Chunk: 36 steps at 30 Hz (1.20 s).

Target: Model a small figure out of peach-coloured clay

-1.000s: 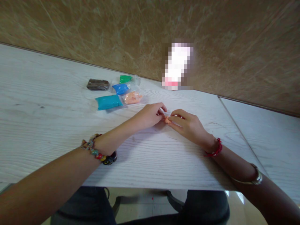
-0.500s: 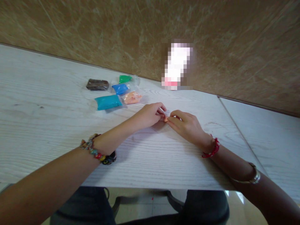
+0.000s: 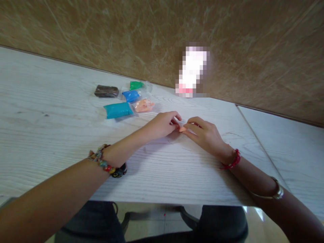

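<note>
A small orange clay piece (image 3: pixel 182 129) lies on the white wooden table (image 3: pixel 50 111), pinched between both hands. My left hand (image 3: pixel 162 124) curls its fingers onto the piece from the left. From the right, my right hand (image 3: pixel 204 134) presses its thumb and fingers on it. Most of the piece is hidden by the fingertips. Behind and to the left lie clay packs: teal (image 3: pixel 117 110), blue (image 3: pixel 131 96), green (image 3: pixel 136 85), orange (image 3: pixel 143 105) and a dark brown block (image 3: pixel 106 91).
A brown marbled wall (image 3: pixel 101 37) rises right behind the table. A blurred white and pink object (image 3: pixel 191 72) stands at the back by the wall. A seam (image 3: pixel 255 138) splits the tabletop on the right. My knees and a chair base show below the front edge.
Both hands stay on the orange clay piece. My right hand slid slightly left half a second ago and has come back right; the fingers keep working the piece.
</note>
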Each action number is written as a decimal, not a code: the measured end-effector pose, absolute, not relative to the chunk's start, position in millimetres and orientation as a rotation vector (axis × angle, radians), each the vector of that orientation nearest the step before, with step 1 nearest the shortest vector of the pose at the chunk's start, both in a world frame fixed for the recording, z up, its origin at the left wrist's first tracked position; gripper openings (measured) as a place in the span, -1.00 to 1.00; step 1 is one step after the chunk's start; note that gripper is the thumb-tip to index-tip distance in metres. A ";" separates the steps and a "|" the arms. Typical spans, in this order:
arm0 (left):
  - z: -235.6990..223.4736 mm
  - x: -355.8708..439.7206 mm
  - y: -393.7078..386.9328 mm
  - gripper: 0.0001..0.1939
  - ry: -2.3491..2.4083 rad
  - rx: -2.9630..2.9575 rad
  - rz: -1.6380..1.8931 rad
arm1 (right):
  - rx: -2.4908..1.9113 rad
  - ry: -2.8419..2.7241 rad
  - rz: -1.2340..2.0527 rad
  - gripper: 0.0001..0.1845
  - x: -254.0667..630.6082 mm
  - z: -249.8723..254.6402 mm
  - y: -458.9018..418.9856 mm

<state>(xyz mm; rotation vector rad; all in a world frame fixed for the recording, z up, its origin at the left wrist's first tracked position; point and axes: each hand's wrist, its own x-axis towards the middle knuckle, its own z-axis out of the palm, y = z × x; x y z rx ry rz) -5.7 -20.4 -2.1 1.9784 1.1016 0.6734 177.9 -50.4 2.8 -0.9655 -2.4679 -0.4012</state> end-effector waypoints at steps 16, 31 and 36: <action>-5.6 -5.7 -18.7 -0.74 1.108 1.994 0.688 | -0.904 -2.581 -0.512 -0.69 175.6 5.9 -53.1; -5.9 -6.3 -18.9 -0.74 1.110 1.997 0.678 | -0.903 -2.558 -0.455 -0.74 177.1 4.4 -54.0; -3.6 -6.0 -19.7 -0.75 1.125 1.983 0.670 | -0.886 -2.594 -0.504 -0.71 176.1 6.3 -53.9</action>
